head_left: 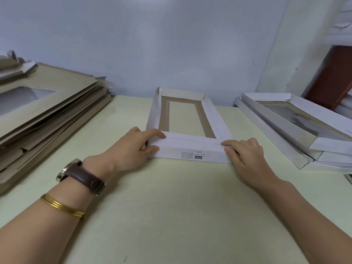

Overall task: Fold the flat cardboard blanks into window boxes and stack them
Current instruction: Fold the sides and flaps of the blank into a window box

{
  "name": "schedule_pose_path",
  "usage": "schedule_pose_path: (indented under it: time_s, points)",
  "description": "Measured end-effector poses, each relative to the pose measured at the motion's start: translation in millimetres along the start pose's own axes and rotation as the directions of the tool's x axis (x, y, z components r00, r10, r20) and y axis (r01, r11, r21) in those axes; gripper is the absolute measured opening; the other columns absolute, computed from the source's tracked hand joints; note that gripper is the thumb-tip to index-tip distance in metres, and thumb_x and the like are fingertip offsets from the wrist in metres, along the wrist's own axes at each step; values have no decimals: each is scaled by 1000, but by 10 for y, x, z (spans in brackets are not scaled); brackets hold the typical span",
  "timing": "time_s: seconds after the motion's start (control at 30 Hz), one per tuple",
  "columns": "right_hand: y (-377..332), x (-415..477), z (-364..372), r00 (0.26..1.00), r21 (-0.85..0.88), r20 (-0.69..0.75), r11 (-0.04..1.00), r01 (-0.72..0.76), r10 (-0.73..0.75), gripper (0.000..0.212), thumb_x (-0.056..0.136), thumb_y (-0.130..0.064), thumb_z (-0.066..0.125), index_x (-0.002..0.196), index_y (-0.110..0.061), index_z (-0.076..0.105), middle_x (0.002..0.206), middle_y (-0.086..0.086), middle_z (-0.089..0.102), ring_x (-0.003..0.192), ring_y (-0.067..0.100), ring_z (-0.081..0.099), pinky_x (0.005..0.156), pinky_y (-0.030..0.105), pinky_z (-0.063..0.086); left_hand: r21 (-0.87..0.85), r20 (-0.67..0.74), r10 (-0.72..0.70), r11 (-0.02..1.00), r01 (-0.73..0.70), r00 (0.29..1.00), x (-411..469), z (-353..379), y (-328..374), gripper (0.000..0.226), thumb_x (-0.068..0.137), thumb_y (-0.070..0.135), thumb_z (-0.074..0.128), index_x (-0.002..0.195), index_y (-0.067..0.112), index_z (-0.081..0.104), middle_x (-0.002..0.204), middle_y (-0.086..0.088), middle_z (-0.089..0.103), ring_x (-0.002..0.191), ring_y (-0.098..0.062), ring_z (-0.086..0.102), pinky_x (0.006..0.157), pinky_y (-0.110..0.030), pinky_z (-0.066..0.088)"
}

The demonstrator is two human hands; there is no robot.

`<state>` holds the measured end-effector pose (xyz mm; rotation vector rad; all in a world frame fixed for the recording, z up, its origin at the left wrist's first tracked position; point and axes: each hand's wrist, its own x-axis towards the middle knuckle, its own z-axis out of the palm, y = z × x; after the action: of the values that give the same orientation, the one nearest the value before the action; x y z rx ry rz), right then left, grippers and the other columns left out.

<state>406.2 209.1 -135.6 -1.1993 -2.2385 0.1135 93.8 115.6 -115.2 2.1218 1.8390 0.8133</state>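
A white window box (192,149) lies in the middle of the pale table, its walls folded up around a brown-edged clear window. My left hand (133,147) grips the box's near left corner, index finger on the top fold and thumb against the front wall. My right hand (243,151) pinches the near right corner, fingers curled over the folded edge. The front wall carries a small printed label. A thick pile of flat brown cardboard blanks (43,111) lies at the left. Folded white boxes (297,126) are stacked at the right.
The pale table (171,206) stretches towards me between my forearms. A light blue wall stands close behind the box. A dark red panel (331,77) and white stacked sheets (341,21) show at the far right. A watch and gold bangles sit on my left wrist.
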Motion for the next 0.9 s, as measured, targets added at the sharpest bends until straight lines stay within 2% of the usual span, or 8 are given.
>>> schedule_pose_path:
  time_s: [0.1, 0.23, 0.37, 0.5, 0.67, 0.73, 0.8, 0.9]
  points:
    - [-20, -49, -7, 999, -35, 27, 999, 22, -21, 26, 94, -38, 55, 117, -29, 64, 79, -14, 42, 93, 15, 30, 81, 29, 20, 31, -7, -5, 999, 5, 1000, 10, 29, -5, 34, 93, 35, 58, 126, 39, 55, 81, 2, 52, 88, 1, 36, 67, -11, 32]
    - [-53, -75, -36, 999, -84, 14, 995, 46, -45, 20, 91, -34, 62, 108, -29, 69, 85, -7, 40, 93, 15, 29, 82, 31, 23, 77, -7, -5, 997, 6, 1000, 4, 38, 2, 32, 94, 35, 55, 126, 37, 59, 82, 10, 56, 90, -11, 34, 68, -13, 31]
    - [-55, -74, -58, 998, -104, -1, 993, 59, -59, 13, 91, -31, 63, 100, -30, 72, 96, -2, 39, 98, 15, 28, 83, 28, 20, 124, 17, 19, 992, -21, 1000, -5, 20, 33, 25, 97, 32, 50, 115, 41, 65, 84, 23, 59, 91, -20, 35, 78, -27, 37]
    - [-52, -92, -69, 997, -127, -6, 989, 80, -81, 10, 91, -29, 63, 90, -26, 72, 104, -4, 38, 99, 15, 28, 83, 31, 22, 182, 43, 20, 983, -27, 999, -2, 15, 55, 25, 98, 34, 49, 113, 46, 64, 87, 7, 53, 93, -23, 35, 86, -30, 36]
    - [-47, -60, -65, 993, -142, 73, 984, 105, -95, 14, 94, -29, 59, 83, -23, 66, 84, -12, 57, 95, 17, 31, 78, 34, 22, 233, -34, 64, 971, -55, 997, -16, 28, 73, 19, 93, 32, 58, 106, 33, 73, 98, 3, 41, 94, -20, 26, 87, -24, 31]
    - [-53, -31, -113, 994, -79, 101, 995, 61, -53, 11, 91, -29, 61, 81, -26, 63, 81, -6, 54, 92, 16, 34, 77, 32, 28, 244, 6, 83, 966, -82, 997, -22, 23, 90, 18, 95, 31, 57, 96, 26, 74, 93, 4, 49, 91, -21, 28, 85, -27, 34]
    - [-60, 22, -205, 992, -42, 128, 999, 10, -5, 11, 86, -31, 65, 78, -27, 59, 79, -1, 48, 86, 13, 41, 67, 26, 32, 240, 37, 85, 966, -92, 996, -21, 28, 106, 21, 96, 30, 55, 83, 22, 69, 84, 4, 53, 88, -23, 31, 82, -29, 34]
    - [-76, 132, -332, 968, -112, 249, 994, 11, 17, 17, 84, -30, 68, 73, -19, 60, 69, -1, 55, 72, 11, 48, 57, 25, 34, 223, 56, 103, 968, -113, 993, -25, 48, 138, 26, 96, 28, 55, 70, 25, 59, 76, 5, 53, 84, -22, 32, 79, -30, 35]
